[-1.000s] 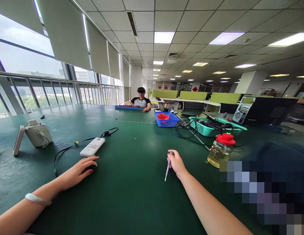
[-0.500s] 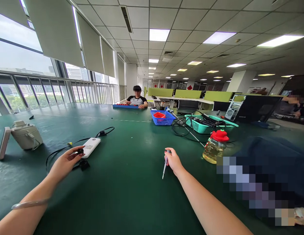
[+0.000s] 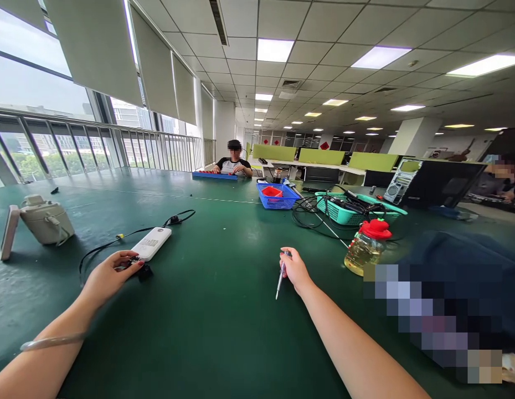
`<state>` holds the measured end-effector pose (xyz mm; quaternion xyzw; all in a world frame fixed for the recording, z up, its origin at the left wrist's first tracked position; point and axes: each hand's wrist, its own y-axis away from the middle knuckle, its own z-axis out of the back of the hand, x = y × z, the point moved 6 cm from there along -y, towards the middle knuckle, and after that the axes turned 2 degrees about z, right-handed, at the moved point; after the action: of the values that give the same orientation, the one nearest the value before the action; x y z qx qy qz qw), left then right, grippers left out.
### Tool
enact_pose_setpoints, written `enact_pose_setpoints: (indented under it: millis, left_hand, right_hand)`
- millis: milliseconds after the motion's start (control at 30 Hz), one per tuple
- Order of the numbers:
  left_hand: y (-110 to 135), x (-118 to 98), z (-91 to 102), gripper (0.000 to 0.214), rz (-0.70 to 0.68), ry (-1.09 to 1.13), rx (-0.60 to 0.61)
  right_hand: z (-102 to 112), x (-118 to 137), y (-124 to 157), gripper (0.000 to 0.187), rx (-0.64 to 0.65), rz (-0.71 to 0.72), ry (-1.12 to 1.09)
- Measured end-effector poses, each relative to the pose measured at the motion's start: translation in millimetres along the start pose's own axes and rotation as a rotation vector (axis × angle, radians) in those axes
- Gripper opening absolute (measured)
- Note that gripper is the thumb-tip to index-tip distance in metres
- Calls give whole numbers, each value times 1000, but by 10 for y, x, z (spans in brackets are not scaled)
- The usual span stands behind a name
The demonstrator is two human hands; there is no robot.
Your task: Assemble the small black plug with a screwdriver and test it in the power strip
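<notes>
My left hand is closed in a pinch at the near end of a white power bank-like box. Between its fingertips is a small dark piece, mostly hidden, whose kind I cannot make out. Just beside the fingers, a small black block lies on the table. A black cable with a yellow tag curves behind this hand. Farther right, my right hand grips a screwdriver with a clear handle, its tip pointing down toward the green table.
A beige bottle-like case and a phone-like slab stand at left. To the right are a red-lidded jar, a dark cloth, a blue basket and a teal basket of cables. Across the table sits a person.
My left hand has lowered the small dark piece slightly toward the table, beside the white box. My right hand still holds the screwdriver in nearly the same pose. The view has shifted slightly.
</notes>
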<state>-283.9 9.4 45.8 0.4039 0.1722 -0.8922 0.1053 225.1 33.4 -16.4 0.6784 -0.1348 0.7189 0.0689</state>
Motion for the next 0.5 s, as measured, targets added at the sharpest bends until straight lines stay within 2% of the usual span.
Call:
enact_pose_setpoints:
  millis: [300, 433, 500]
  left_hand:
    - [11, -1, -95, 81, -44, 66, 78]
    - [3, 37, -103, 74, 0, -21, 76]
    - [-7, 40, -98, 69, -19, -64, 45]
  right_hand:
    - [-1, 25, 14, 32, -1, -5, 4]
    - [4, 29, 18, 32, 3, -5, 6]
    - [6, 25, 19, 32, 5, -3, 6]
